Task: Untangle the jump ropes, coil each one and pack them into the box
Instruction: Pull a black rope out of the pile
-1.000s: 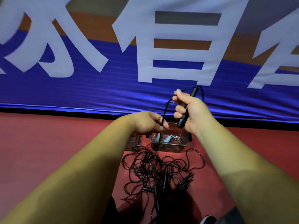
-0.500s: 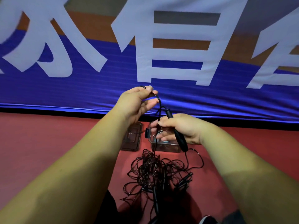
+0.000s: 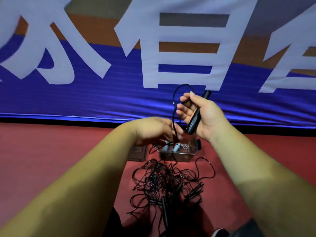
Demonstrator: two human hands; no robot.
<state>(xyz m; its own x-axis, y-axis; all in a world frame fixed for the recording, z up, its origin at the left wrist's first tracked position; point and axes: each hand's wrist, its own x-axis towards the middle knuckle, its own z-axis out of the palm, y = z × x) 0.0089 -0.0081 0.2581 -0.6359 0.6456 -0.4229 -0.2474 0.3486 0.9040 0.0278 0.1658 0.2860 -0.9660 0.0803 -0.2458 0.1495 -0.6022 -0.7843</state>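
Note:
A tangled heap of black jump ropes [image 3: 168,181] with several black handles lies on the red floor in front of me. My right hand [image 3: 202,115] is raised and holds a black handle [image 3: 195,119] against its palm, pinching a loop of that rope's cord [image 3: 177,93] with thumb and fingers. Lower and to the left, my left hand [image 3: 156,130] grips the same cord where it runs down toward the heap. Behind the heap stands a clear plastic box [image 3: 191,153] with light blue handles and a pale cord inside.
The box's dark lid [image 3: 138,153] lies flat on the floor just left of the box. A blue banner [image 3: 85,100] with large white characters hangs right behind. Red floor spreads left and right. My dark-clothed legs and a shoe [image 3: 220,233] sit at the bottom edge.
My right hand lifted the handle from in front of the box up to the banner. My left hand dropped from the raised cord down to just above the box.

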